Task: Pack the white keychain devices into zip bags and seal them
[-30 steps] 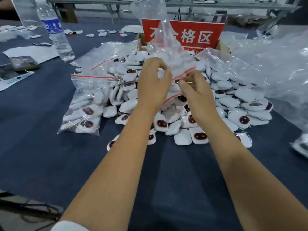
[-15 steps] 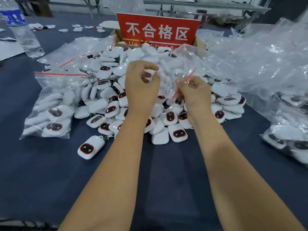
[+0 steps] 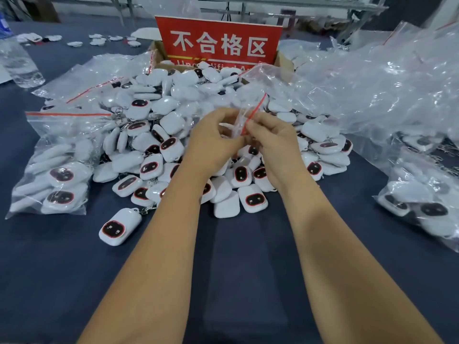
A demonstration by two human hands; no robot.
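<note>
The zip bag [image 3: 250,95] pinched between the left hand [image 3: 213,142] and the right hand [image 3: 273,145] is thin clear plastic film, crinkled and glossy, with a red zip strip along its mouth. The heap of empty bags [image 3: 377,95] on the right is the same shiny, wrinkled film. The keychain devices [image 3: 159,145] have smooth white plastic shells with a soft sheen; each face carries a dark glossy oval ringed in red. Their small clasps and chains look like bright metal. The filled bag [image 3: 57,167] on the left is glossy film too. The tabletop [image 3: 223,281] is covered in matt dark blue cloth. The red sign [image 3: 219,42] looks smooth and matt, standing in a brown cardboard box [image 3: 283,63]. The water bottle [image 3: 18,65] is clear ribbed plastic.
</note>
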